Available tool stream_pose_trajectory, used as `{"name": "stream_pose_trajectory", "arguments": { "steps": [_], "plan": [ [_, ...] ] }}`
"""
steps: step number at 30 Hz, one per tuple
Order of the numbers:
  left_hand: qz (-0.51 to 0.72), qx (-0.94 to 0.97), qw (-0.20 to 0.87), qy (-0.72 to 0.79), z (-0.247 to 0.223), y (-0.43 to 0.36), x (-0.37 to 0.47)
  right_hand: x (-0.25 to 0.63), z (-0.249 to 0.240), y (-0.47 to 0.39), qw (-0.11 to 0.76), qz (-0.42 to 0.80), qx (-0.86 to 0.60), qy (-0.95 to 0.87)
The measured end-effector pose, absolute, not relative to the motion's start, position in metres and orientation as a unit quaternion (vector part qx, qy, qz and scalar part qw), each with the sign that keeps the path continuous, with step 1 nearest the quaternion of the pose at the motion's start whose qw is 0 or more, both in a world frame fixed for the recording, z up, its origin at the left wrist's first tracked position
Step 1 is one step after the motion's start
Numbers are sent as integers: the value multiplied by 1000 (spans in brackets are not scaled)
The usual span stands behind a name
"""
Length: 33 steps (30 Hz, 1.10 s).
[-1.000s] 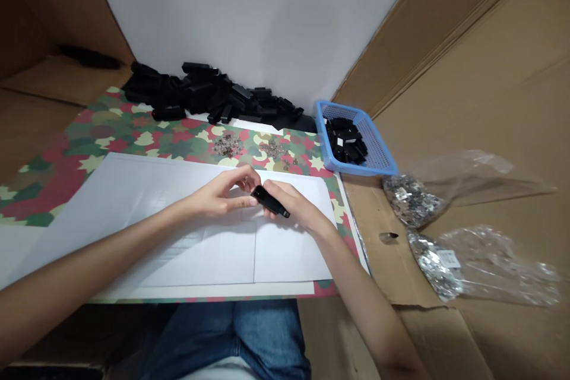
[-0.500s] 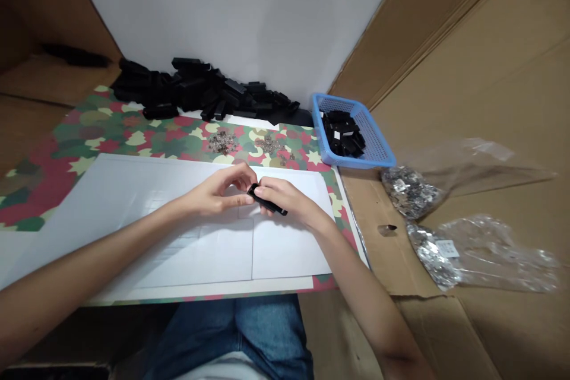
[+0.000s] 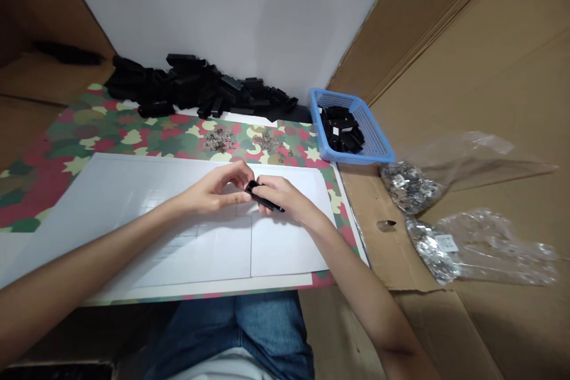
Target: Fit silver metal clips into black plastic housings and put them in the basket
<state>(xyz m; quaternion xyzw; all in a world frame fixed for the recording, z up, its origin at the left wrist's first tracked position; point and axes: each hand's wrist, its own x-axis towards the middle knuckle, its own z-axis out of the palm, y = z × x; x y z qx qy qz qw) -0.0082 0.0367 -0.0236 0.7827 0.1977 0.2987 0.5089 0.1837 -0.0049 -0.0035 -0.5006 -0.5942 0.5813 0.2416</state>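
Note:
My right hand (image 3: 280, 195) is closed around a narrow black plastic piece (image 3: 272, 206), its thumb lying along the top. The piece slants over the white sheet (image 3: 214, 249), its far end pointing to the upper left. At that end, the bent fingers and thumb of my left hand (image 3: 225, 187) close on the piece from both sides. Whether a small part is also between the left fingertips is hidden. Just beyond my hands lie two small piles of tiny metal parts, a left pile (image 3: 219, 140) and a right pile (image 3: 267, 141).
A long heap of black plastic pieces (image 3: 191, 86) lies against the white wall. At the right back stands a blue basket (image 3: 378, 139) with more black pieces. Clear bags of metal parts, an upper bag (image 3: 407, 186) and a lower bag (image 3: 434, 249), rest on cardboard (image 3: 401, 264).
The whole view has shifted slightly. Both hands keep almost the same hold on the black piece, with only a slight change at its far end.

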Motion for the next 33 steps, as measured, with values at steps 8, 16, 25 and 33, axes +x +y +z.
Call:
{"name": "stream_pose_trajectory", "arguments": {
  "steps": [8, 16, 25, 33],
  "plan": [
    [298, 781, 514, 194, -25, 37, -8, 187, -1, -6, 247, 585, -483, -604],
    [297, 785, 504, 203, -23, 37, -8, 189, 1, -6, 230, 593, -471, -611],
    [282, 820, 452, 209, -16, 26, -3, 195, -3, -3, 227, 549, -463, -658],
    [292, 816, 451, 214, -15, 25, -1, 192, -1, -2, 227, 563, -459, -649]
  ]
}}
